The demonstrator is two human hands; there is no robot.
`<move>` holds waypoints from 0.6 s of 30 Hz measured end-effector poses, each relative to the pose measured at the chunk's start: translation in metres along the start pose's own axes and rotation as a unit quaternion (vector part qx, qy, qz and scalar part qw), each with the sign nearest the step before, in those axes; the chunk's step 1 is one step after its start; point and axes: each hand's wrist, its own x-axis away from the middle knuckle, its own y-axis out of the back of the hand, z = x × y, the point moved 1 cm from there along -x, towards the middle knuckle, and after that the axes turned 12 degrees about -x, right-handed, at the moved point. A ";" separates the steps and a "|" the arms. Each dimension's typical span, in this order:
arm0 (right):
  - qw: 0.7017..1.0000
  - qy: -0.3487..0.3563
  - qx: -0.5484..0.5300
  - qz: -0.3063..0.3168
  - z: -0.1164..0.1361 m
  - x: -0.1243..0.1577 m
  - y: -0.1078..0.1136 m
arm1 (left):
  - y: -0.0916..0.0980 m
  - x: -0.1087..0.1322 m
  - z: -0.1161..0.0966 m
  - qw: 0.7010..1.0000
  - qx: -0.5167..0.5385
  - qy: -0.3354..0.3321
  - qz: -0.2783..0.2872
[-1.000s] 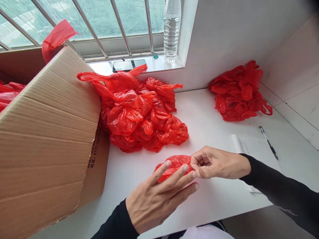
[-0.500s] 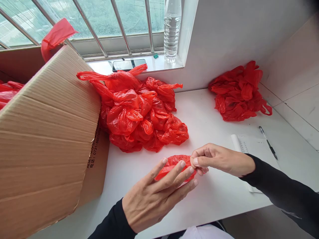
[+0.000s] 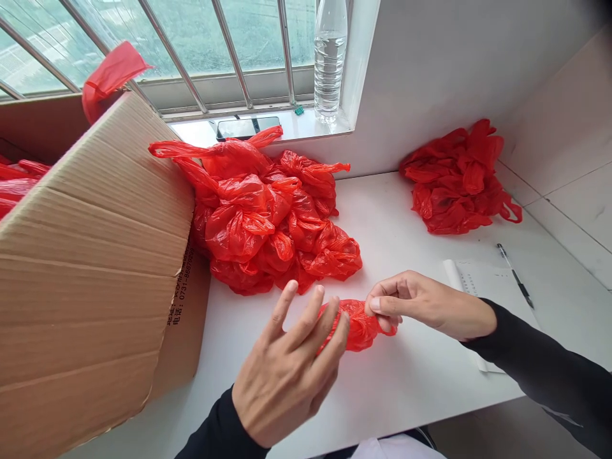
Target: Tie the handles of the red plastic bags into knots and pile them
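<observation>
A small knotted-looking red plastic bag [image 3: 358, 325] lies crumpled on the white table near its front edge. My right hand [image 3: 406, 303] pinches at its right end, thumb against forefinger; a loop of the bag shows beneath those fingers. To the left of the bag is my left hand [image 3: 296, 363], back upward and fingers spread, partly covering the bag's left end; nothing shows in its grasp. Just behind is a heap of tied red plastic bags [image 3: 248, 217].
On the left stands an open cardboard box [image 3: 95, 268] with red bags inside. More red bags [image 3: 454, 178] lie at the back right, near a notebook [image 3: 492, 287] and a pen [image 3: 515, 277]. A water bottle [image 3: 329, 70] and a phone [image 3: 246, 127] rest on the windowsill.
My left hand has drawn back to the left from the bag, uncovering more of it. My right hand has stayed nearly in place at the bag's right end.
</observation>
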 end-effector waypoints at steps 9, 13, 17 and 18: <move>0.999 0.015 -0.028 0.022 -0.004 -0.003 -0.004 | 0.009 -0.005 -0.011 0.995 -0.008 -0.089 -0.045; 0.999 0.011 -0.032 0.023 -0.004 -0.001 -0.005 | 0.011 -0.006 -0.012 0.994 -0.013 -0.094 -0.044; 0.999 0.021 -0.032 0.030 -0.004 0.001 -0.006 | 0.010 -0.006 -0.012 0.995 -0.002 -0.093 -0.045; 0.999 0.027 -0.031 0.024 -0.004 0.001 -0.006 | 0.010 -0.007 -0.011 0.996 0.019 -0.070 -0.047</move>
